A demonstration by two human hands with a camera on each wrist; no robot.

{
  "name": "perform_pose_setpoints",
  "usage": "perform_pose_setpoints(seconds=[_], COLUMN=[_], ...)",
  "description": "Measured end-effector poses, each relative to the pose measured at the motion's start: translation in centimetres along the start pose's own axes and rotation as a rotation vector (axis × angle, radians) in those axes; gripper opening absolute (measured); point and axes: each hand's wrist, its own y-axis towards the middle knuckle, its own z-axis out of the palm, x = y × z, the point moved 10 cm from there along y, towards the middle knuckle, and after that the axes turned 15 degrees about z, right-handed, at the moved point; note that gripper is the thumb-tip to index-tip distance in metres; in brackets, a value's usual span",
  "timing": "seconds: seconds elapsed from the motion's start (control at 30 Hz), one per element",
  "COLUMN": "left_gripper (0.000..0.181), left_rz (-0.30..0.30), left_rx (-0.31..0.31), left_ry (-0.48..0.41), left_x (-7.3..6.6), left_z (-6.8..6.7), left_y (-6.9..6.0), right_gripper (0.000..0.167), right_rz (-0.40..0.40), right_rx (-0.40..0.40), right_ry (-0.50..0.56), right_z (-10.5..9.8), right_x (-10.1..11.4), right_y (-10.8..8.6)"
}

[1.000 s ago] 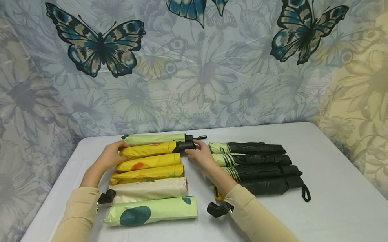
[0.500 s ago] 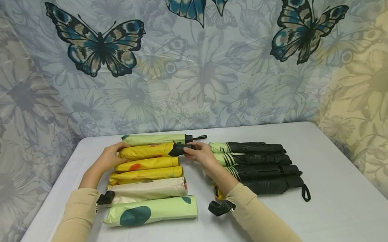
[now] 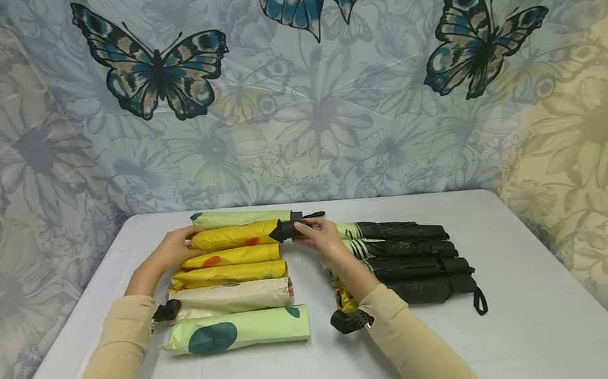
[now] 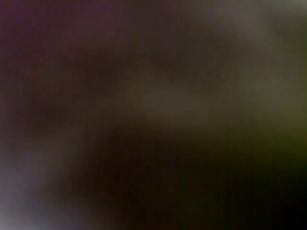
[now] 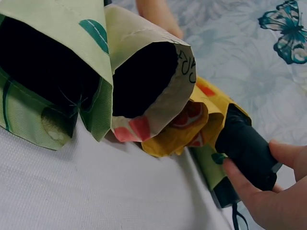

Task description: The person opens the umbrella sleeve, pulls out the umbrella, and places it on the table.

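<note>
In the head view, a folded black umbrella [image 3: 286, 231] pokes out of the right end of a yellow fruit-print sleeve [image 3: 233, 236]. My left hand [image 3: 172, 250] holds the sleeve's left end; some of its fingers are hidden. My right hand [image 3: 321, 237] pinches the umbrella's black end between thumb and fingers, as the right wrist view shows on the umbrella [image 5: 247, 151]. Just behind lies a light green sleeved umbrella [image 3: 245, 216] with a black end and strap. Nearer me lie two more yellow sleeves [image 3: 233, 257], a cream sleeve [image 3: 234, 298] and a green leaf-print sleeve [image 3: 263, 328].
Several folded black umbrellas [image 3: 418, 267] with green or yellow ends lie in a row right of my right hand. A white-covered table [image 3: 530, 326] carries everything. Behind it hangs a butterfly-print cloth [image 3: 324, 119]. The left wrist view is dark and blurred.
My right hand has shifted slightly right with the umbrella's black end, and more of the black shows past the yellow sleeve. The left hand stays at the sleeve's left end.
</note>
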Motion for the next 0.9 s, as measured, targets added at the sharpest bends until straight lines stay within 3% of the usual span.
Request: perform_pose_setpoints(seconds=[0.4, 0.57, 0.9], left_gripper=[0.051, 0.042, 0.038], left_rz=[0.005, -0.008, -0.02], left_rx=[-0.005, -0.009, -0.002], left_ry=[-0.016, -0.029, -0.014], left_x=[0.2, 0.2, 0.2], left_z=[0.1, -0.2, -0.1], left_y=[-0.1, -0.4, -0.2], right_gripper=[0.061, 0.055, 0.06], right_rz=[0.024, 0.016, 0.048], right_rx=[0.002, -0.01, -0.016], right_ry=[0.019, 0.053, 0.08], right_z=[-0.3, -1.7, -4.0], right_x=[0.3, 0.9, 1.3], right_y=[0.2, 0.3, -0.1])
